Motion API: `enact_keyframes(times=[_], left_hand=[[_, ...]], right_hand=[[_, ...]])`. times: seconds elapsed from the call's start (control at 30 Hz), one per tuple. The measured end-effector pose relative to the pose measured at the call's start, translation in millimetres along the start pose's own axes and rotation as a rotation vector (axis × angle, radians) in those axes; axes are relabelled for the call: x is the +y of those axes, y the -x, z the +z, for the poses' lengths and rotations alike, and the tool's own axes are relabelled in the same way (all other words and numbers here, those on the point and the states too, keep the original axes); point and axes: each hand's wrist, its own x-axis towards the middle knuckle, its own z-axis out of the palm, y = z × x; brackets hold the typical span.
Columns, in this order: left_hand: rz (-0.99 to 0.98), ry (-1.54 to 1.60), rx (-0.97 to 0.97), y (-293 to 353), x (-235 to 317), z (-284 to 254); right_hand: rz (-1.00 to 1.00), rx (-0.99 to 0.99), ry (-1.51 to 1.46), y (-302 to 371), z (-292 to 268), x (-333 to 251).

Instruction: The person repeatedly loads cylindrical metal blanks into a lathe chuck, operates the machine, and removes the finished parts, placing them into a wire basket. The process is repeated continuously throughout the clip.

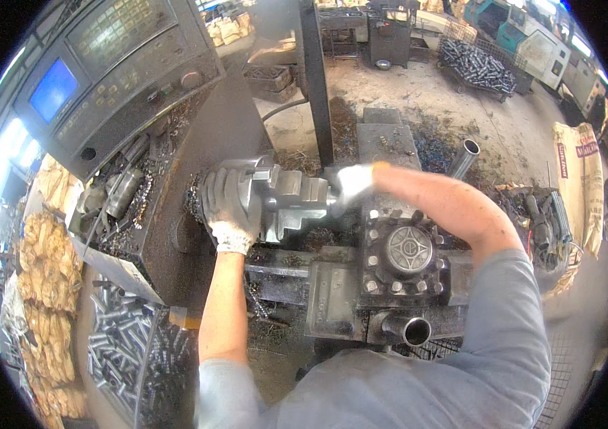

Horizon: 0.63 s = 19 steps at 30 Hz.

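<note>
A lathe chuck (257, 187) with stepped metal jaws (295, 191) sits at the middle left. My left hand (231, 196), in a grey-coated white glove, is wrapped over the chuck's body, its fingers pointing away from me. Across from it, my right hand (353, 184), also in a white glove, is at the outer end of the jaws, next to what looks like a short round metal end. Motion smears its fingers, so I cannot make out their grip. Close to my right forearm is the square tool post (410, 250), ringed with bolts.
A control panel (115, 68) with a lit screen rises at the left. Below it lie many metal tubes (120, 336) in a bin. One tube (465, 159) stands tilted beyond my right arm. Tools and a paper sack (577, 186) are at the right. Metal chips (390, 141) litter the machine.
</note>
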Motion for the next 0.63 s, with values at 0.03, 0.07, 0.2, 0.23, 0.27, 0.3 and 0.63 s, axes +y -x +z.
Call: enact_keyframes(times=[0.03, 0.07, 0.2, 0.23, 0.27, 0.3, 0.63], left_hand=[[-0.002, 0.006, -0.006, -1, 0, 0], [-0.003, 0.014, -0.011, -4, -1, 0], [-0.026, 0.018, -0.033, -7, 3, -5], [-0.020, 0.027, -0.052, -9, 3, -8], [-0.007, 0.043, -0.016, -9, 5, -10], [-0.035, 0.056, -0.067, -8, 6, -13], [-0.136, 0.144, 0.024, 3, -4, -6]], right_hand=[[-0.019, 0.024, 0.160, -1, 8, -5], [-0.071, 0.059, 0.301, -6, 12, -7], [0.063, -0.455, -0.274, -10, -22, 34], [-0.025, -0.346, -0.142, -18, -21, 32], [-0.129, -0.221, 0.009, -23, -14, 28], [-0.170, -0.069, -0.054, -21, 10, 18], [0.374, 0.412, 0.845, 129, -23, -47]])
